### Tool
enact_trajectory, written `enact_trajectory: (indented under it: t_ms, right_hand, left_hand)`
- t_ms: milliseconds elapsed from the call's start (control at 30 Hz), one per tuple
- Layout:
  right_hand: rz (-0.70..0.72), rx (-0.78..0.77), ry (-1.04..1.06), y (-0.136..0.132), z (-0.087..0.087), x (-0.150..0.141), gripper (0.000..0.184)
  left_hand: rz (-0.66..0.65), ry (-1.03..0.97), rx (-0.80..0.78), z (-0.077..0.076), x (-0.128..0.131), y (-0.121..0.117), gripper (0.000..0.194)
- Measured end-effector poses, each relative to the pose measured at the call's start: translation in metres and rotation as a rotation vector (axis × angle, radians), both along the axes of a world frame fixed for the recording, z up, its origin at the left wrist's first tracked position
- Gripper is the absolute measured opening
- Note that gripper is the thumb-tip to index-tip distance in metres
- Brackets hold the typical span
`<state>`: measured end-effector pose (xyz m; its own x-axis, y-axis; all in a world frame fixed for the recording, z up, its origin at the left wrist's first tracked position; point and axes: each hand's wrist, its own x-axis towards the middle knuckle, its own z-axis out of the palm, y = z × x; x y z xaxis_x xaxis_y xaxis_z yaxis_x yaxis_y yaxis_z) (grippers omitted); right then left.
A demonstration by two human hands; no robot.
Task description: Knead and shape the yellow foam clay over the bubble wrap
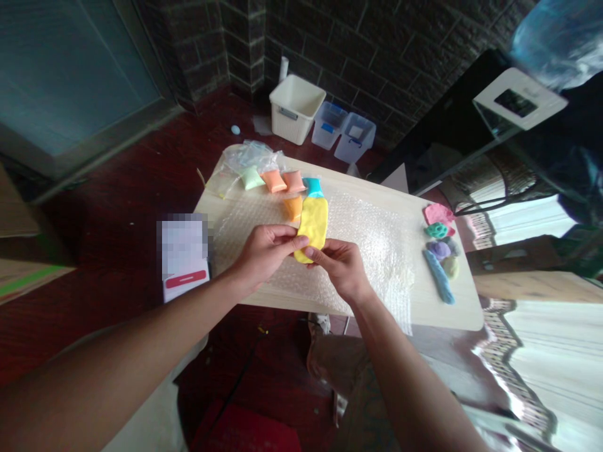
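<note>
A flattened, elongated piece of yellow modelling clay (314,221) is held up over the table between both hands. My left hand (267,254) pinches its lower left edge, thumb on top. On the lower right edge, my right hand (340,263) grips it with the thumb in front and the fingers curled behind. Just beyond the clay lie small packets: an orange packet (293,207), a blue packet (313,187), two salmon-orange packets (284,181) and a pale green packet (252,178). Bubble wrap (372,232) is spread beneath the hands.
On the table's (464,314) right end sit a pink clay piece (438,214), a green one (437,230), a purple one (439,250) and a long blue one (439,276). Clear plastic bags (249,154) lie at the far left corner. Storage bins (296,103) stand on the floor behind.
</note>
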<state>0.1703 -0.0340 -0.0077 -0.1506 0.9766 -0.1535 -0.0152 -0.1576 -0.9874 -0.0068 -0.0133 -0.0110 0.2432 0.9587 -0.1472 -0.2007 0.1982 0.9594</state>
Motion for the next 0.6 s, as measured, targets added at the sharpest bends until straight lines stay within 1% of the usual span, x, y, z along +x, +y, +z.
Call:
enact_trajectory:
  t_ms: [133, 267, 333, 467, 533, 600]
  right_hand:
    - [-0.02, 0.014, 0.023, 0.0013, -0.0002, -0.0006, 0.031]
    - [-0.016, -0.015, 0.094, 0.0006, -0.0013, -0.001, 0.03]
    - [-0.036, -0.007, 0.077, 0.0003, -0.0026, 0.0005, 0.029]
    - [-0.097, 0.057, -0.005, 0.001, -0.005, 0.0051, 0.028]
    - [-0.115, 0.083, -0.011, 0.0017, -0.0053, 0.0063, 0.026]
    - [-0.14, 0.104, -0.008, 0.0022, -0.0052, 0.0064, 0.024]
  left_hand:
    - [0.005, -0.027, -0.011, 0.0014, 0.0003, 0.0, 0.028]
    - [0.011, -0.053, -0.01, 0.0011, -0.0013, 0.0015, 0.028]
    - [0.008, -0.049, -0.006, 0.0008, -0.0022, 0.0022, 0.027]
    - [-0.002, -0.044, -0.009, 0.001, -0.0023, 0.0024, 0.028]
    - [-0.033, -0.074, -0.023, 0.0012, -0.0015, 0.0018, 0.029]
    - [-0.094, -0.111, -0.062, 0.0005, -0.0001, 0.0009, 0.035]
